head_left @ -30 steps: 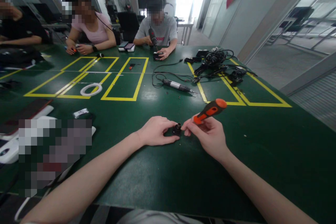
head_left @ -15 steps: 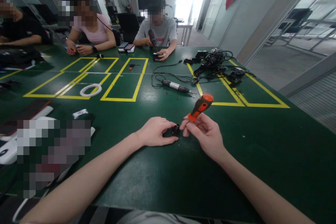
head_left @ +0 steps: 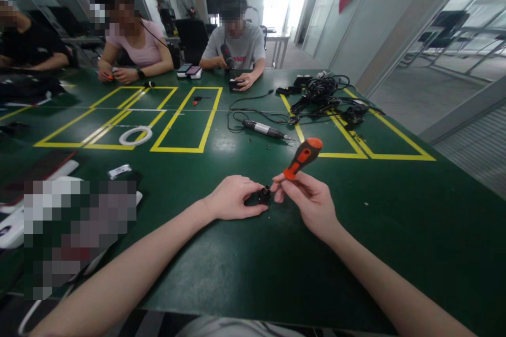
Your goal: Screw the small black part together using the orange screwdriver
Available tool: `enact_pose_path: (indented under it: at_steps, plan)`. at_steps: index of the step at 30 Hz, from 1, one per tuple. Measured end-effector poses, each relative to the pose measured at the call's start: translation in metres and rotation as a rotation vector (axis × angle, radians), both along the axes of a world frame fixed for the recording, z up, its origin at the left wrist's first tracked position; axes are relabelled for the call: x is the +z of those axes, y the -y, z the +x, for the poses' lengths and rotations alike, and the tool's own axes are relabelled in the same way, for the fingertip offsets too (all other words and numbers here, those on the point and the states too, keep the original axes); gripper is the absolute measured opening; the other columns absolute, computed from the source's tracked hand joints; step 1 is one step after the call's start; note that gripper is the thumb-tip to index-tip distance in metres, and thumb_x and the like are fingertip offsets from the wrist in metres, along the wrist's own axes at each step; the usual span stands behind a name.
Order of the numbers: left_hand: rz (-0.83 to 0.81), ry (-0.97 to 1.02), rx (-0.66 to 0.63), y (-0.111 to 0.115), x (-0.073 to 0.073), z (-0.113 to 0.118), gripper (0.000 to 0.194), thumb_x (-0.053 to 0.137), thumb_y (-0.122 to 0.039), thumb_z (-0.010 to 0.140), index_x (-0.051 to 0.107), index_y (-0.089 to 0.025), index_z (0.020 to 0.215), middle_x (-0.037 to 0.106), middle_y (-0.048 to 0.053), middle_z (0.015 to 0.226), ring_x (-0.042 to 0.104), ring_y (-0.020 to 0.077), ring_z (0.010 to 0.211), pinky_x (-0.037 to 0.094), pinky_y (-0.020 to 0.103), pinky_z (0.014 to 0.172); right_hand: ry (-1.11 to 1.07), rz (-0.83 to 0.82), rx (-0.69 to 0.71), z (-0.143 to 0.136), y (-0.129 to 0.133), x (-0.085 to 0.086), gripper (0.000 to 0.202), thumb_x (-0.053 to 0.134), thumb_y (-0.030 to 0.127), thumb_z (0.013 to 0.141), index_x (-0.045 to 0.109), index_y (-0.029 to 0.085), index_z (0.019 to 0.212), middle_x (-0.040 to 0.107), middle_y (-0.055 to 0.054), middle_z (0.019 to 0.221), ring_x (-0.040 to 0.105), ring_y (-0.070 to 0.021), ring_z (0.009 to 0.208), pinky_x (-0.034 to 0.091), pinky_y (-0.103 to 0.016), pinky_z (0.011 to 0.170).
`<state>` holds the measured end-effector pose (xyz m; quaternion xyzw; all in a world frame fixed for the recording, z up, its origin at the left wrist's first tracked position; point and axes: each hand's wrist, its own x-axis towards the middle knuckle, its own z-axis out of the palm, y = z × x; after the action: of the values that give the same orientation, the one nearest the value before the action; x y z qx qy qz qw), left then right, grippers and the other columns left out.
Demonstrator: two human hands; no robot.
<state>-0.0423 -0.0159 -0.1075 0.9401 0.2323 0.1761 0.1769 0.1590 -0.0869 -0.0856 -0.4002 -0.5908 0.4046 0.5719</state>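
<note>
A small black round part (head_left: pixel 264 196) stands on the green table (head_left: pixel 221 274), its narrow top pointing up. My left hand (head_left: pixel 237 198) rests on the table and grips this part from the left between thumb and fingers. Just to the right, my right hand (head_left: pixel 312 200) holds an orange and black screwdriver (head_left: pixel 307 154) near the lower end of its handle. The handle leans up and to the right. The screwdriver's shaft and tip are hidden behind my fingers or too small to make out.
Beyond my hands lies a silver and black pen-shaped tool (head_left: pixel 264 128) with a cable. Tangled black cables (head_left: pixel 320 89) lie at the back right, a white ring (head_left: pixel 135 136) at the left. Several people sit across the table; one person (head_left: pixel 237 47) holds a tool.
The screwdriver handle has shifted very slightly up and to the right. My left hand keeps its hold on the black part.
</note>
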Motion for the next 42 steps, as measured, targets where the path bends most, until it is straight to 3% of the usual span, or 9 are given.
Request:
enact_pose_path:
  at_steps: [5, 9, 14, 20, 24, 30, 36, 42]
  plan:
    - [0.010, -0.024, 0.015, 0.000, -0.001, 0.000, 0.026, 0.072, -0.043, 0.090, 0.064, -0.020, 0.080, 0.056, -0.004, 0.061, 0.057, 0.0145, 0.062, 0.036, 0.028, 0.064, -0.027, -0.015, -0.064, 0.000, 0.000, -0.003, 0.035, 0.083, 0.052, 0.087, 0.067, 0.020, 0.086, 0.076, -0.004, 0.076, 0.067, -0.0147, 0.057, 0.062, -0.028, 0.059]
    - [0.018, -0.031, 0.021, 0.000, -0.001, 0.000, 0.028, 0.071, -0.045, 0.090, 0.063, -0.020, 0.080, 0.056, -0.003, 0.061, 0.057, 0.0146, 0.062, 0.037, 0.028, 0.064, 0.061, 0.032, -0.085, 0.001, -0.001, 0.001, 0.030, 0.084, 0.046, 0.085, 0.072, 0.020, 0.077, 0.075, -0.005, 0.079, 0.067, -0.0162, 0.062, 0.061, -0.030, 0.062]
    - [0.015, -0.028, 0.016, 0.001, 0.000, 0.000, 0.028, 0.071, -0.044, 0.091, 0.062, -0.020, 0.079, 0.055, -0.004, 0.061, 0.055, 0.0144, 0.061, 0.036, 0.028, 0.064, 0.115, 0.092, -0.057, 0.000, 0.000, 0.007, 0.034, 0.076, 0.046, 0.093, 0.074, 0.020, 0.070, 0.069, -0.004, 0.073, 0.065, -0.0168, 0.064, 0.059, -0.030, 0.062]
    - [-0.006, -0.013, 0.010, 0.000, 0.000, 0.000, 0.025, 0.071, -0.042, 0.090, 0.064, -0.020, 0.081, 0.054, -0.004, 0.061, 0.055, 0.0147, 0.062, 0.035, 0.027, 0.064, 0.002, 0.023, 0.011, 0.000, 0.003, 0.001, 0.035, 0.075, 0.054, 0.093, 0.074, 0.019, 0.094, 0.074, -0.005, 0.080, 0.069, -0.0167, 0.060, 0.062, -0.031, 0.061]
    - [0.005, -0.002, 0.001, 0.000, 0.000, 0.000, 0.024, 0.072, -0.042, 0.090, 0.066, -0.019, 0.083, 0.055, -0.004, 0.061, 0.056, 0.0151, 0.062, 0.035, 0.028, 0.063, 0.009, 0.027, -0.023, 0.000, 0.004, -0.003, 0.030, 0.083, 0.046, 0.087, 0.072, 0.019, 0.089, 0.075, -0.005, 0.078, 0.071, -0.0176, 0.062, 0.062, -0.031, 0.063]
    - [0.009, -0.016, 0.003, 0.000, 0.001, 0.000, 0.026, 0.072, -0.043, 0.090, 0.065, -0.019, 0.082, 0.055, -0.004, 0.061, 0.056, 0.0151, 0.062, 0.036, 0.028, 0.064, 0.041, 0.044, -0.025, 0.001, 0.002, 0.000, 0.033, 0.081, 0.048, 0.089, 0.071, 0.019, 0.078, 0.073, -0.004, 0.078, 0.068, -0.0155, 0.061, 0.060, -0.028, 0.061]
    - [0.002, -0.003, 0.001, 0.000, -0.001, 0.000, 0.025, 0.071, -0.042, 0.090, 0.063, -0.020, 0.081, 0.055, -0.004, 0.062, 0.055, 0.0142, 0.062, 0.036, 0.027, 0.064, 0.059, 0.015, 0.033, 0.000, 0.003, 0.003, 0.041, 0.069, 0.058, 0.096, 0.073, 0.019, 0.087, 0.071, -0.005, 0.074, 0.067, -0.0160, 0.058, 0.059, -0.029, 0.057]
    - [0.005, -0.021, 0.014, 0.001, 0.000, 0.000, 0.026, 0.071, -0.043, 0.090, 0.063, -0.020, 0.081, 0.055, -0.004, 0.062, 0.057, 0.0144, 0.063, 0.036, 0.028, 0.064, 0.020, -0.002, -0.041, -0.001, 0.003, 0.000, 0.037, 0.079, 0.055, 0.089, 0.067, 0.020, 0.086, 0.075, -0.005, 0.078, 0.069, -0.0159, 0.058, 0.062, -0.029, 0.060]
